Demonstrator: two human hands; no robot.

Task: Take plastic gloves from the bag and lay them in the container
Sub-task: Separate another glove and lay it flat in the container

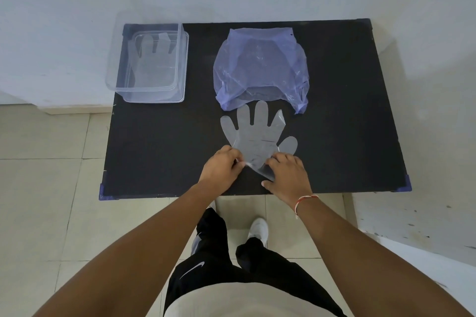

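A clear plastic glove (257, 134) lies flat on the black table (159, 147), fingers pointing toward the bluish plastic bag (260, 64) behind it. My left hand (221, 165) pinches the glove's cuff at its left corner. My right hand (287, 175) rests on the cuff's right side with its fingers curled over the edge. At the table's back left stands a clear container (113, 77) with one glove (152, 59) lying inside it. More gloves show faintly through the bag.
The table sits against a white wall. Its front edge is just below my hands, with tiled floor (43, 188) and my legs beneath. Blue corner guards (104, 194) mark the front corners.
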